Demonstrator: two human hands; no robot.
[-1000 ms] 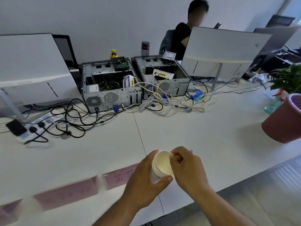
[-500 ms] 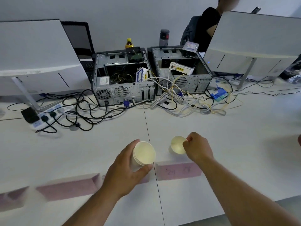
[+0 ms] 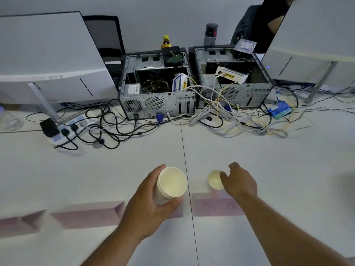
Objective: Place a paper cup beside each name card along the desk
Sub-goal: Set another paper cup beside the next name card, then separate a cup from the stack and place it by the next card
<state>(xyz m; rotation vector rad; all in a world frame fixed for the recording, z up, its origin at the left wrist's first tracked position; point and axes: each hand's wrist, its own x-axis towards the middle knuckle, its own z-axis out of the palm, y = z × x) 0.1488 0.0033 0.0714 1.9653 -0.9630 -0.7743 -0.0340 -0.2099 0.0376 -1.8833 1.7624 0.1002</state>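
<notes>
My left hand [image 3: 146, 206] is shut around a stack of white paper cups [image 3: 172, 182], tilted with its mouth toward me, above the white desk [image 3: 288, 169]. A single paper cup [image 3: 214, 179] stands on the desk just behind a pink name card [image 3: 217, 206] with faint writing. My right hand [image 3: 240, 181] hovers at that cup's right rim with its fingers spread and loose. Another pink name card [image 3: 86, 214] lies to the left, and a third pink name card [image 3: 19, 223] sits at the far left. One more card is mostly hidden under my left hand.
Two open computer cases [image 3: 157, 87] [image 3: 232, 77] stand at the back amid tangled cables [image 3: 221, 116]. A power strip [image 3: 65, 129] lies to the left. Monitor backs [image 3: 48, 54] [image 3: 317, 41] flank them. A person sits behind the right monitor.
My right hand pulled one cup off the stack, set it down behind the written name card, and now loosens its fingers. The view has shifted left and down.
</notes>
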